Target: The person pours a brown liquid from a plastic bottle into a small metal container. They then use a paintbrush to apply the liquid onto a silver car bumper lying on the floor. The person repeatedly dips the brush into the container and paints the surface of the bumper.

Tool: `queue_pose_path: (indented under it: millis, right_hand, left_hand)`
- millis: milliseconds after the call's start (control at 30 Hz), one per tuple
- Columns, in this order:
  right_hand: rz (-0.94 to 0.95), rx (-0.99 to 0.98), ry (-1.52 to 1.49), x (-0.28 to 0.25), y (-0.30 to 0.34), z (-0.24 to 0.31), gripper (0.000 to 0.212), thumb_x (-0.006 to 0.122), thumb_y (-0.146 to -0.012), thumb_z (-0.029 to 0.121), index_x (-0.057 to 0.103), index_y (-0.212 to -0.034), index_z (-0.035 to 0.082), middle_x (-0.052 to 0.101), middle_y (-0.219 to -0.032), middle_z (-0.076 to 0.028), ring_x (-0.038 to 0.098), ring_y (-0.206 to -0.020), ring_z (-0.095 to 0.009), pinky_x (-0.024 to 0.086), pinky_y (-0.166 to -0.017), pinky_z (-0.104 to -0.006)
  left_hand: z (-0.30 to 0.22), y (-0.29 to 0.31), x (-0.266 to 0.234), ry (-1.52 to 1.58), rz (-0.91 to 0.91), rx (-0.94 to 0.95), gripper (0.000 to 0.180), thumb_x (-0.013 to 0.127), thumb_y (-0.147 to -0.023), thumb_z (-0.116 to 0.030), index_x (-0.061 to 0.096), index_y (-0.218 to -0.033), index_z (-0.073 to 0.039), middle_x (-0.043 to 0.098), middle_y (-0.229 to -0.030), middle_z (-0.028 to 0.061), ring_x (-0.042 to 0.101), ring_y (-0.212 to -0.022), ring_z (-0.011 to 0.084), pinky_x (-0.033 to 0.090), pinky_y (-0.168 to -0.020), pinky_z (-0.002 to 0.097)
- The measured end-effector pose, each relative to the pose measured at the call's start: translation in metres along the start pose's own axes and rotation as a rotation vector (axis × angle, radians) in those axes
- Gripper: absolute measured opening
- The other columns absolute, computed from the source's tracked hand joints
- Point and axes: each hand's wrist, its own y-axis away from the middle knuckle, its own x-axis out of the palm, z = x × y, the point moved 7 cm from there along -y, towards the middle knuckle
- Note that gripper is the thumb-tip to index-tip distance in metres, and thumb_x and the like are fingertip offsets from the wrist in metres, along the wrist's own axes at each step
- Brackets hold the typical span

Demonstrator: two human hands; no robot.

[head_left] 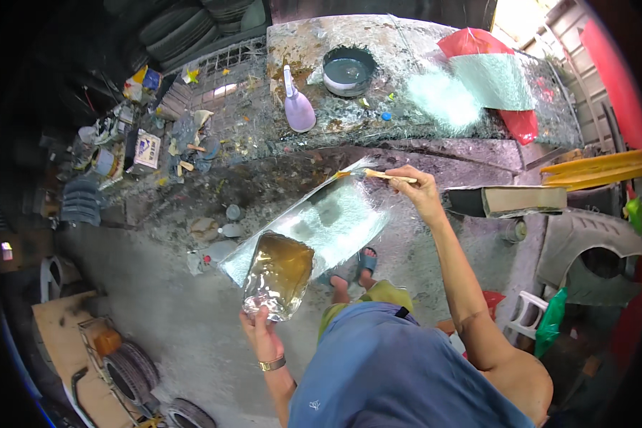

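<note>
Cluttered desk (406, 43) stands ahead. Right hand (419, 191) pinches brush (384, 175) firmly; left hand (261, 332) grips liquid-filled tray (284, 264); pale fibrous sheet (346, 217) lies ahead, between them.

Brush (389, 175): in right hand (422, 191). Sheet (346, 221): left of right hand, beyond left hand (260, 334). Tray (282, 304): in left hand, overlapping sheet's near end. Tabletop (299, 43): beyond both hands; on it, spray bottle (299, 112) and, rightward, bowl (346, 89).

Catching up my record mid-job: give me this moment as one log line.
left hand: holds shiny tray, amber liquid inside | right hand: holds brush | bristles: by far edge of whitish sheet, contact unclear
</note>
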Motion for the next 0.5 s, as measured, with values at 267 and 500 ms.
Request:
queue_pose_path:
  millis: [267, 500]
  right_hand:
    - [0.173, -0.064, -0.014, 0.027, 0.043, 0.060, 0.019, 0.062, -0.080, 0.005, 0.065, -0.099, 0.002, 0.059, -0.079, -0.002, 0.052, -0.069, -0.008, 0.042, -0.059, -0.0226]
    - [0.573, -0.580, 0.699, 0.154, 0.069, 0.065, 0.014, 0.065, -0.078, 0.015, 0.067, -0.091, 0.010, 0.059, -0.081, -0.007, 0.057, -0.072, -0.023, 0.046, -0.066, -0.0304]
  left_hand:
    - [0.007, 0.006, 0.006, -0.013, 0.044, -0.023, 0.051, 0.066, -0.076, -0.018, 0.036, -0.115, -0.007, 0.050, -0.106, 0.0073, 0.048, -0.098, 0.0179, 0.042, -0.077, 0.0411]
    - [0.022, 0.000, 0.014, -0.078, 0.046, -0.025, 0.058, 0.068, -0.074, -0.023, 0.031, -0.116, -0.006, 0.047, -0.107, 0.0093, 0.048, -0.096, 0.0194, 0.041, -0.076, 0.0428]
